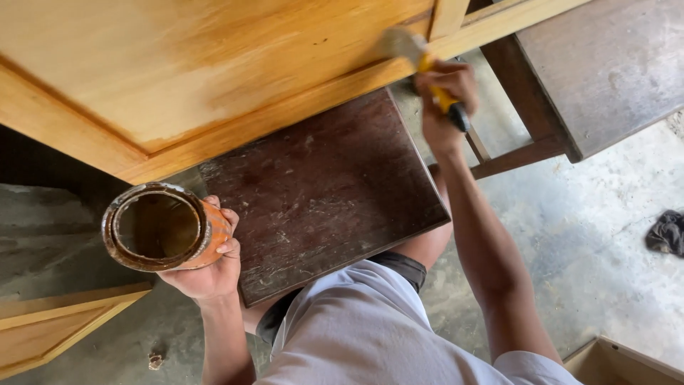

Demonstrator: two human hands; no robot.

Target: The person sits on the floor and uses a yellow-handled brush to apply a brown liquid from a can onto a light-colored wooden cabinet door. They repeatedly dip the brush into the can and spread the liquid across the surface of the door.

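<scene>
Concrete floor (pixel 605 235), dark rag (pixel 667 232) lying on it, rt side

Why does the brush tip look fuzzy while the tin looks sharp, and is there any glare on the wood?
Head view: the brush bristles are smeared by motion blur in the right hand; the tin in the left hand is crisp; soft daylight gives a pale sheen on the wooden panel, no hard glare; deep shadow lies beneath its left edge.

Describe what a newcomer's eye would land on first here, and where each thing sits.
The big honey-coloured wooden door panel fills the top. At its lower edge the right hand presses a yellow-handled paintbrush against the frame. At lower left the left hand holds a stained open tin, tipped toward the camera.
</scene>
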